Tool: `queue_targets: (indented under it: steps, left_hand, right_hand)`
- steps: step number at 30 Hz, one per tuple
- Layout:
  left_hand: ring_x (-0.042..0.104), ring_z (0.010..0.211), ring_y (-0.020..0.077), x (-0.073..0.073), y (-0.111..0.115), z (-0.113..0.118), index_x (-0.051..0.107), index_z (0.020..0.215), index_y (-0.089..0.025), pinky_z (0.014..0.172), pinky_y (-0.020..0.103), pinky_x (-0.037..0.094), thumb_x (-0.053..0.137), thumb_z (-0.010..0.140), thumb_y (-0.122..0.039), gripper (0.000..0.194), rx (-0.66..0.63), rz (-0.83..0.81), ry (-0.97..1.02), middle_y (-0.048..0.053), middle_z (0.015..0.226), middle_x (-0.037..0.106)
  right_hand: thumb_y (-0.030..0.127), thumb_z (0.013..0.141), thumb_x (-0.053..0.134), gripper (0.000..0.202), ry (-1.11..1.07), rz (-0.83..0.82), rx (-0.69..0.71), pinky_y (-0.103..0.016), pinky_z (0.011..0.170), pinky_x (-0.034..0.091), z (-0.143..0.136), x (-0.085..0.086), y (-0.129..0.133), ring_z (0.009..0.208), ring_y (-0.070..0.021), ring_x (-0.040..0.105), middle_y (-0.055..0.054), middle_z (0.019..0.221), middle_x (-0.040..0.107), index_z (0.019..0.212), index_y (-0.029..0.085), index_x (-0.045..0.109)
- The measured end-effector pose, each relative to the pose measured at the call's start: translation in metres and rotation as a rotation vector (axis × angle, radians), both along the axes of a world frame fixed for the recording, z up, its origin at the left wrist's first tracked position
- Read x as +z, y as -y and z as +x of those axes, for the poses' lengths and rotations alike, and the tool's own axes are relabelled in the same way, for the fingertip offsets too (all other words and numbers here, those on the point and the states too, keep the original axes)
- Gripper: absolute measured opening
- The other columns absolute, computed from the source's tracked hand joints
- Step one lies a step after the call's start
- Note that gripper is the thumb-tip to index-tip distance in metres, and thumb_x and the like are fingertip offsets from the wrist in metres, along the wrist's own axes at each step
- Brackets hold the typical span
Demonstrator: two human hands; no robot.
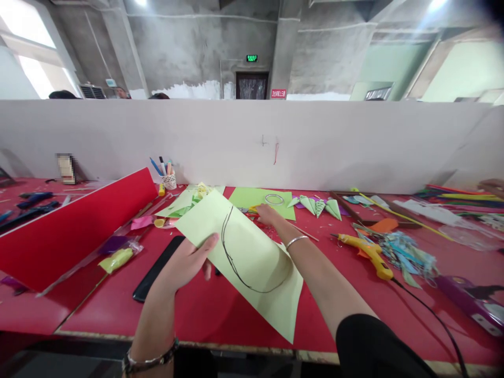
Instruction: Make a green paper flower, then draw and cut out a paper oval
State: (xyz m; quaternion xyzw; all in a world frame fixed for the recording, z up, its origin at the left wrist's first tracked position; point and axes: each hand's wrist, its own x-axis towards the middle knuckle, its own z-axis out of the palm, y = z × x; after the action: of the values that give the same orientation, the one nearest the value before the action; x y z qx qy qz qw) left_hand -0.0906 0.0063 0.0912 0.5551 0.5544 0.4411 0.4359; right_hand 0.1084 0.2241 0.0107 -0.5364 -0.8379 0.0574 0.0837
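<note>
My left hand [193,258] grips a pale green sheet of paper [255,262] by its left edge, thumb on top. A dark curved line is drawn on the sheet, which is tilted above the table. My right hand [268,214] reaches past the sheet's far edge, its fingers closed at the yellow handle of a pair of scissors [252,209]. Part of the scissors is hidden behind the paper. Beyond my right hand, a silver ring [274,199] lies on a green sheet [244,196]. Several green paper cones [318,207] lie to the right.
A yellow glue gun [368,252] with a black cord rests at right, near ribbon scraps [407,252]. A red board [86,231] stands at left. A black phone-like slab [159,268] is beside my left hand. A pen cup [169,181] stands by the white partition [315,142].
</note>
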Motion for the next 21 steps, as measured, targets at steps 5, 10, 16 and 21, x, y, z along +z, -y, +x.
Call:
queue_targets:
  steps: [5,10,16,21]
  left_hand:
    - [0.05,0.033,0.0113,-0.011,-0.001,-0.004,0.054,0.065,-0.02,0.044,0.023,0.043,0.057,0.075,-0.037,0.02,-0.007,0.006,0.015,-0.007,0.043,0.054]
    - [0.054,0.04,0.0146,-0.011,0.001,-0.004,0.05,0.051,-0.02,0.053,0.026,0.047,0.05,0.078,-0.048,0.038,-0.024,0.022,-0.008,-0.002,0.038,0.053]
    - [0.055,0.042,0.0158,-0.011,0.002,0.0,0.051,0.051,-0.021,0.061,0.028,0.049,0.051,0.077,-0.049,0.038,-0.001,0.113,0.011,-0.002,0.04,0.054]
    - [0.058,0.048,0.0177,-0.018,0.0,0.002,0.055,0.053,-0.02,0.066,0.028,0.049,0.046,0.081,-0.052,0.043,-0.015,0.179,0.015,0.0,0.041,0.056]
  right_hand:
    - [0.032,0.087,0.052,0.033,-0.142,0.01,-0.097,-0.04,0.081,0.049,0.005,0.002,0.006,0.097,-0.0192,0.057,-0.008,0.115,0.055,0.115,0.015,0.052]
    - [0.032,0.087,0.052,0.029,-0.452,0.081,-0.248,-0.038,0.078,0.049,0.034,0.031,0.014,0.092,-0.0175,0.057,-0.007,0.109,0.057,0.11,0.015,0.053]
    - [0.039,0.083,0.045,0.02,-0.945,0.081,-0.291,-0.022,0.047,0.041,0.077,0.08,0.062,0.052,-0.0097,0.043,0.004,0.062,0.042,0.077,0.021,0.04]
    - [0.052,0.077,0.043,0.033,-1.228,0.049,-0.16,-0.02,0.037,0.03,0.105,0.093,0.154,0.046,-0.0081,0.032,0.005,0.061,0.031,0.066,0.023,0.031]
